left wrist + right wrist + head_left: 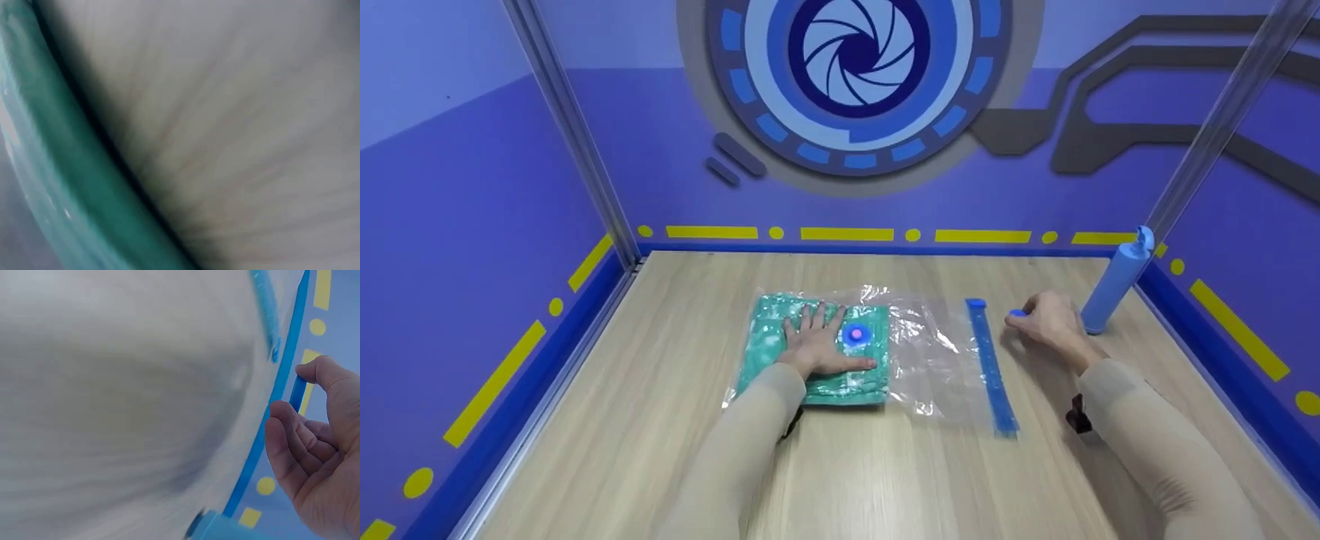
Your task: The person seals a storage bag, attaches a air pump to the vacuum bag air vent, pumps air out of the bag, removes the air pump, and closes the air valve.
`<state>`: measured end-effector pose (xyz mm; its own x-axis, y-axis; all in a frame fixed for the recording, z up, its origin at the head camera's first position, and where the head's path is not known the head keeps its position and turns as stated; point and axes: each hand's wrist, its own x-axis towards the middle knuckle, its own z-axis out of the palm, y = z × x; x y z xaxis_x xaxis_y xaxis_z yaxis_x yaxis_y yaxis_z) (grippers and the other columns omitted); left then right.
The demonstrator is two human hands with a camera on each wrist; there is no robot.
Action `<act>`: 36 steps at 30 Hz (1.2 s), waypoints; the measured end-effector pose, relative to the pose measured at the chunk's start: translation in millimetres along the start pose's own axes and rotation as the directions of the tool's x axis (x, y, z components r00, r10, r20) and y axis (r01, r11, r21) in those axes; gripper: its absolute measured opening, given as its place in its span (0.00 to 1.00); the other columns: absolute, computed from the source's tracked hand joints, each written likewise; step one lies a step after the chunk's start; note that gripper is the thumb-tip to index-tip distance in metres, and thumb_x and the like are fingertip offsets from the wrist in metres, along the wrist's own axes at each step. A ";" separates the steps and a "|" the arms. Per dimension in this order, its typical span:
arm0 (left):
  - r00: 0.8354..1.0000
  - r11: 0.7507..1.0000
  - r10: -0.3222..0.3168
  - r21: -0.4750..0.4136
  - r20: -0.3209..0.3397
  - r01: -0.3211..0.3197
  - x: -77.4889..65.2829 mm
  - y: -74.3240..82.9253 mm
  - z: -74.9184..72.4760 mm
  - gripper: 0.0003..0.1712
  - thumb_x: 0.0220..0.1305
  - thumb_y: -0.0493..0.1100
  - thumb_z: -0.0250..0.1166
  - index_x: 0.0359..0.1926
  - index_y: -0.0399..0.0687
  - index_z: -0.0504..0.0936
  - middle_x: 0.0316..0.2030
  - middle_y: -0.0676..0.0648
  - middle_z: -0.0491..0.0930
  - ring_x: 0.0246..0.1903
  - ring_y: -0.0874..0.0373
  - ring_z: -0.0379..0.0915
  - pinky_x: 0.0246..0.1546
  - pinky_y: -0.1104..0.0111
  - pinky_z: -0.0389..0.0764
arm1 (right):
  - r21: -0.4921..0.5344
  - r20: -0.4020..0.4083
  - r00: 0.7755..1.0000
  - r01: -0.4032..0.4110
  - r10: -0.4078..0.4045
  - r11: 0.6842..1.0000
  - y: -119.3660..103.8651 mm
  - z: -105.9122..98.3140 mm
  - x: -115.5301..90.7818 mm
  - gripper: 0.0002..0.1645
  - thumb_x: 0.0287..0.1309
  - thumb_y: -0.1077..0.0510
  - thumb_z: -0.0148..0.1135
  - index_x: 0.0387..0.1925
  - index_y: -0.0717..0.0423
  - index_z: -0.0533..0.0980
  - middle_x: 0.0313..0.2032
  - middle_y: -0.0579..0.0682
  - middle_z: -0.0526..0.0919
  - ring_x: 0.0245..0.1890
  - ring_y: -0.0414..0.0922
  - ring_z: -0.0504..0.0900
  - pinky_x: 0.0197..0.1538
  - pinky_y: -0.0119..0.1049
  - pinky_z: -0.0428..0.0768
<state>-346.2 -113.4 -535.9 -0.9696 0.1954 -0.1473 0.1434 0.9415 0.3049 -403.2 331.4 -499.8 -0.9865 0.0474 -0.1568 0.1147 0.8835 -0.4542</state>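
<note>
A clear vacuum storage bag (922,367) lies flat with a folded green item (769,322) inside its left half. My left hand (817,349) rests on that green part, fingers spread, just left of a round blue valve (849,343) with a pink centre. The left wrist view shows only the green edge (95,169) and tabletop. Off the bag's right end, my right hand (1050,326) pinches a small blue cap (1017,313). In the right wrist view the cap (297,394) shows edge-on between thumb and fingers.
A light blue hand pump (1114,285) stands upright just beyond my right hand, near the right wall. The bag's blue zip strip (990,367) runs along its right end. Purple walls enclose the wooden table (900,480) at the back and sides.
</note>
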 end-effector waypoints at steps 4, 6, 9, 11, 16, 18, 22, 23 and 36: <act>1.000 1.000 0.002 -0.007 0.003 -0.002 1.3 0.8 -0.1 0.78 0.55 0.93 0.64 0.93 0.66 0.41 0.94 0.40 0.37 0.93 0.32 0.28 0.88 0.26 0.32 | -0.006 -0.018 0.999 0.038 -0.039 0.999 -14.4 1.4 -2.0 0.37 0.73 0.40 0.72 0.65 0.67 0.82 0.58 0.67 0.88 0.55 0.58 0.83 0.61 0.55 0.86; 1.000 1.000 0.001 -0.007 0.006 -0.001 1.5 0.8 0.3 0.78 0.55 0.94 0.63 0.94 0.65 0.42 0.94 0.40 0.37 0.93 0.32 0.28 0.88 0.26 0.33 | -0.015 -0.034 0.997 0.069 -0.069 0.998 -20.8 3.1 -3.3 0.35 0.72 0.41 0.73 0.63 0.67 0.84 0.57 0.66 0.88 0.54 0.57 0.83 0.60 0.54 0.86; 1.000 1.000 0.001 -0.004 0.008 -0.001 1.3 0.7 0.6 0.78 0.54 0.94 0.63 0.94 0.65 0.42 0.94 0.40 0.37 0.93 0.32 0.28 0.88 0.26 0.33 | -0.021 -0.056 0.989 0.132 -0.133 0.991 -30.5 6.6 -5.2 0.32 0.71 0.44 0.72 0.60 0.68 0.86 0.54 0.66 0.90 0.51 0.56 0.84 0.54 0.49 0.87; 1.000 1.000 0.002 0.000 0.006 -0.002 1.5 0.6 0.7 0.79 0.54 0.94 0.62 0.94 0.65 0.42 0.94 0.40 0.38 0.93 0.32 0.29 0.88 0.25 0.34 | -0.023 -0.073 0.982 0.174 -0.175 0.984 -37.2 9.3 -5.7 0.31 0.70 0.45 0.73 0.57 0.69 0.87 0.50 0.65 0.91 0.47 0.55 0.86 0.48 0.44 0.86; 1.000 1.000 0.002 0.002 0.004 -0.002 2.0 0.9 0.2 0.79 0.55 0.94 0.63 0.94 0.64 0.42 0.94 0.40 0.38 0.93 0.32 0.29 0.88 0.26 0.35 | -0.084 -0.108 0.959 0.256 -0.264 0.963 -53.6 14.4 -6.3 0.29 0.66 0.44 0.75 0.53 0.66 0.89 0.43 0.60 0.93 0.41 0.51 0.86 0.39 0.38 0.82; 1.000 1.000 -0.001 0.003 0.008 0.001 2.0 1.0 0.2 0.79 0.55 0.94 0.63 0.94 0.64 0.42 0.94 0.40 0.38 0.93 0.32 0.29 0.88 0.26 0.35 | -0.099 -0.120 0.949 0.280 -0.290 0.955 -59.6 16.5 -7.2 0.29 0.65 0.43 0.76 0.52 0.65 0.90 0.43 0.60 0.94 0.41 0.51 0.87 0.40 0.40 0.83; 1.000 1.000 -0.005 0.009 0.010 0.005 2.2 0.9 0.7 0.79 0.54 0.95 0.62 0.94 0.65 0.41 0.94 0.41 0.37 0.93 0.32 0.29 0.88 0.26 0.35 | -0.089 -0.123 0.940 0.307 -0.317 0.947 -71.9 21.5 -9.5 0.29 0.63 0.43 0.76 0.51 0.64 0.91 0.47 0.62 0.95 0.44 0.53 0.90 0.46 0.49 0.90; 1.000 1.000 -0.004 0.011 0.010 0.003 1.8 1.1 0.4 0.79 0.54 0.95 0.62 0.94 0.65 0.41 0.94 0.41 0.37 0.93 0.32 0.28 0.88 0.26 0.34 | -0.086 -0.124 0.938 0.314 -0.323 0.946 -74.8 23.1 -9.9 0.29 0.62 0.43 0.76 0.51 0.64 0.91 0.48 0.62 0.95 0.45 0.54 0.91 0.48 0.51 0.91; 1.000 1.000 -0.002 0.017 0.005 0.001 4.3 -0.1 1.8 0.80 0.53 0.96 0.61 0.94 0.66 0.41 0.94 0.41 0.38 0.93 0.32 0.29 0.87 0.25 0.35 | -0.034 -0.093 0.919 0.382 -0.384 0.923 -111.2 40.5 -12.8 0.23 0.59 0.46 0.76 0.44 0.61 0.93 0.33 0.53 0.93 0.27 0.41 0.78 0.30 0.31 0.75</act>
<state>-350.0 -112.1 -538.2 -0.9689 0.1952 -0.1521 0.1454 0.9464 0.2884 -398.6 213.7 -482.8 -0.9612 -0.2525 0.1115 -0.2754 0.8497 -0.4497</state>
